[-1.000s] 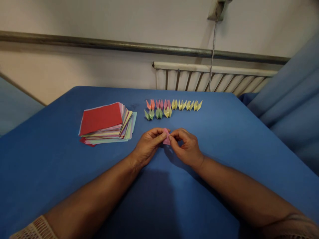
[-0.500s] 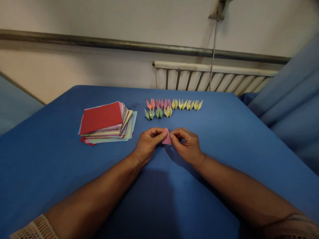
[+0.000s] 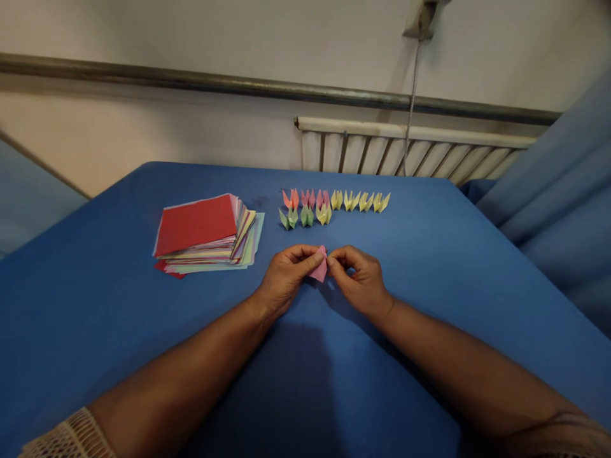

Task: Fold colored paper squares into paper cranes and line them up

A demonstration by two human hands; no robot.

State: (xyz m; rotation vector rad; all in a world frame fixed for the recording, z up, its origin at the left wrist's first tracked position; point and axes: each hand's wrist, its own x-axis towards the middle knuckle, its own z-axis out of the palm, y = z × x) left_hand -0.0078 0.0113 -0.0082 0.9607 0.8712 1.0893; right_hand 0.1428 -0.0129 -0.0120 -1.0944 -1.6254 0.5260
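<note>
A small piece of folded pink paper (image 3: 319,270) is held just above the blue table, in front of the rows of paper cranes. My left hand (image 3: 286,275) pinches it between thumb and fingers from the left. At its right edge, my right hand (image 3: 359,278) has thumb and forefinger closed together on a small point of the paper. The fingertips cover part of the folds. Beyond the hands stand several small folded cranes: an orange one (image 3: 290,200), pink ones, yellow ones (image 3: 352,201) and green ones (image 3: 307,217).
A thick, uneven stack of coloured paper (image 3: 198,226) with a red sheet on top lies left of the cranes. The blue table (image 3: 410,254) narrows toward the wall, where a metal rail (image 3: 238,86) and a radiator (image 3: 372,131) run. A blue curtain (image 3: 568,165) hangs at the right.
The pink paper has turned and tilted slightly in my left fingers, its lower edge now slanting. My right fingertips stay at its right side. The view has shifted slightly.
</note>
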